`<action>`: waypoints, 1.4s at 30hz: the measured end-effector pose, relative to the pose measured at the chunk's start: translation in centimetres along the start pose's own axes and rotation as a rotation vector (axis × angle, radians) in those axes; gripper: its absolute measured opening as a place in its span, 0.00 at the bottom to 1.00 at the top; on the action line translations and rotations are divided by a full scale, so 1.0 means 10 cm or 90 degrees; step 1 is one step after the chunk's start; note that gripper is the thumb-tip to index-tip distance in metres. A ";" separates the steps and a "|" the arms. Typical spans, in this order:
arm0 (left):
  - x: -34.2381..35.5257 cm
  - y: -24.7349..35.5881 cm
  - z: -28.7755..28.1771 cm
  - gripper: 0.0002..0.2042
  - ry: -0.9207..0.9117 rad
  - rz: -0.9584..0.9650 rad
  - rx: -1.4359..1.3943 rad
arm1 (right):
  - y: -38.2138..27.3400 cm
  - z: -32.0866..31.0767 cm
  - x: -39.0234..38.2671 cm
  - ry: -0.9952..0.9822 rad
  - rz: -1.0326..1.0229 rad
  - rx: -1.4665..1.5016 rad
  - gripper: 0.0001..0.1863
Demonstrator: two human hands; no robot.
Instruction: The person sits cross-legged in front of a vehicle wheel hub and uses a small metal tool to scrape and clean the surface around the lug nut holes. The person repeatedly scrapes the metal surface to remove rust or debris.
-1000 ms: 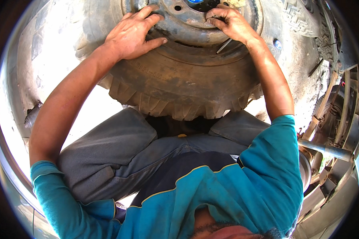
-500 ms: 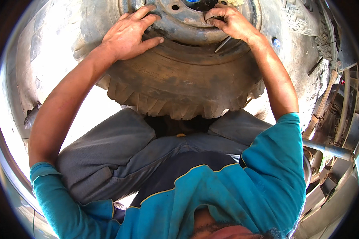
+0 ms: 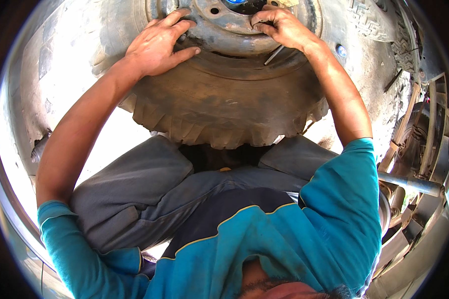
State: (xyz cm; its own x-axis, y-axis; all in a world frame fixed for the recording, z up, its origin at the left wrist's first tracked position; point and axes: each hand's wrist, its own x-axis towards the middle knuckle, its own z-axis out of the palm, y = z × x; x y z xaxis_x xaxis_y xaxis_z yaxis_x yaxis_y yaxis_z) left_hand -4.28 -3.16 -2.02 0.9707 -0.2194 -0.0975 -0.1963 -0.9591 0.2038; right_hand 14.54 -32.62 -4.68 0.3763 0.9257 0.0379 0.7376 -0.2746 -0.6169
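Note:
A large dusty tyre [image 3: 224, 104] with chunky tread stands in front of me, between my knees. Its dark, worn steel rim [image 3: 234, 40] has round bolt holes and a wide centre opening. My left hand [image 3: 159, 47] lies spread on the rim's left side, where it meets the tyre, thumb stretched out to the right. At the edge of the centre opening, my right hand [image 3: 284, 31] has its fingers curled and pressed together; whatever is between them is hidden. Below that hand, a thin metal stem [image 3: 274, 56] slants out across the rim.
Something blue [image 3: 234, 1] shows inside the centre opening. To the right lie a blue round cap [image 3: 340, 50] and another treaded tyre [image 3: 371, 22]. A metal tube [image 3: 409, 183] and metal frame parts [image 3: 426, 134] crowd the right side. My bent legs [image 3: 134, 184] flank the tyre.
The whole view has shifted slightly, so the wheel sits a little farther left and up. Both hands keep about the same places on the rim.

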 end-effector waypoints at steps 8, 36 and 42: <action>0.00 0.03 -0.01 0.29 0.002 -0.018 0.010 | -0.10 0.02 -0.02 0.017 0.059 -0.038 0.05; -0.01 0.08 -0.09 0.28 0.009 0.004 0.008 | -0.07 -0.03 -0.02 -0.015 -0.027 -0.062 0.06; 0.02 0.00 0.01 0.29 0.020 0.000 0.008 | -0.11 0.03 0.01 0.030 -0.038 -0.076 0.05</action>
State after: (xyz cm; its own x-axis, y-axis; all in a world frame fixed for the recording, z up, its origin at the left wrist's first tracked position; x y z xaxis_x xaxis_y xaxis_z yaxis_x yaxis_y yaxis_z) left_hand -4.14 -3.24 -2.15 0.9744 -0.2145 -0.0670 -0.1984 -0.9612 0.1918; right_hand 13.65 -32.16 -4.21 0.3539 0.9288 0.1103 0.8199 -0.2514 -0.5143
